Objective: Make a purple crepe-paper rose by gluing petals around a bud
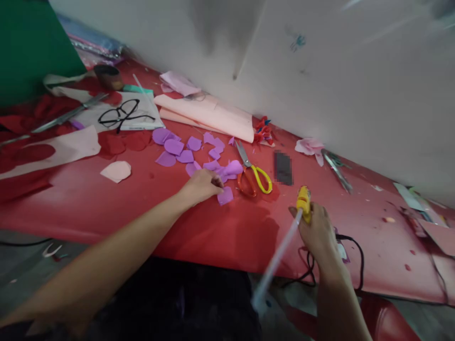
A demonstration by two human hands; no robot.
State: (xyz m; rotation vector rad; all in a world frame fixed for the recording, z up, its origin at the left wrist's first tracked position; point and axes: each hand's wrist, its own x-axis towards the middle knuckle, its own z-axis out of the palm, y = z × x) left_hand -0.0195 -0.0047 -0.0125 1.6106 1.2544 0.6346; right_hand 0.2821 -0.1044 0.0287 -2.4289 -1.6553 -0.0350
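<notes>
My left hand (202, 185) is pinched at the edge of the purple pieces, its fingertips on a purple petal (225, 195). Just above those fingers sits a curled purple piece (232, 168); whether they touch it too I cannot tell. More cut purple petals (174, 147) lie scattered beyond. Wrapped in my right hand (318, 227) is a yellow hot glue gun (303, 201), raised over the table's right part. A long translucent glue stick (279, 258) juts from it toward me. Scissors (250, 170) with one red and one yellow handle lie between my hands, blades slightly apart.
A dark phone-like slab (283, 168), partly pixelated, lies right of the scissors on the red table (199, 232). Folded pale pink sheets (213, 113), black glasses (124, 115) and red scraps are farther back. A black cord (360, 258) hangs over the front edge near my right wrist.
</notes>
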